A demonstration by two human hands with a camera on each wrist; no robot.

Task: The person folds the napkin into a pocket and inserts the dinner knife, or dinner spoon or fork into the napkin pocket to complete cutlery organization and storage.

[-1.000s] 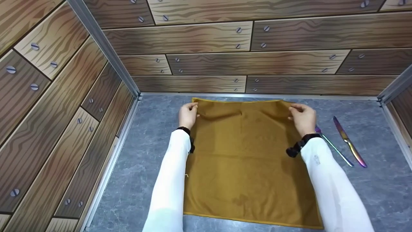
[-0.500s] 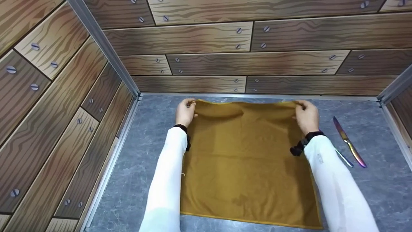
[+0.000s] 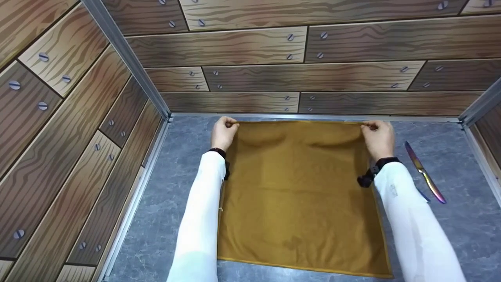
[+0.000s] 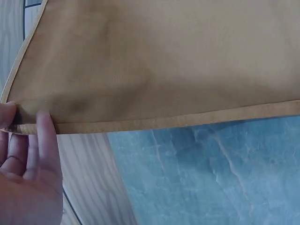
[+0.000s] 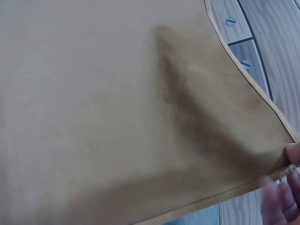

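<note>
A mustard-brown cloth [image 3: 297,196] with a stitched hem spreads between both hands in the head view. My left hand [image 3: 224,134] pinches its far left corner; in the left wrist view the thumb presses that corner against the curled fingers, while one finger [image 4: 48,140] lies straighter along the hem. The far right corner is pinched by my right hand [image 3: 379,138], which shows at the edge of the right wrist view. The far edge is drawn nearly straight between the two hands, with soft folds below it. The near edge lies toward the front of the grey surface.
A rainbow-coloured table knife [image 3: 425,172] lies on the grey marbled surface [image 3: 462,235] to the right. The end of a second shiny utensil [image 3: 424,196] peeks out beside the right sleeve. Wood-patterned walls [image 3: 250,78] stand behind and at both sides.
Both hands have moved apart, the left one leftward and the right one rightward, pulling the cloth's far edge straighter. The right arm now covers most of the second utensil.
</note>
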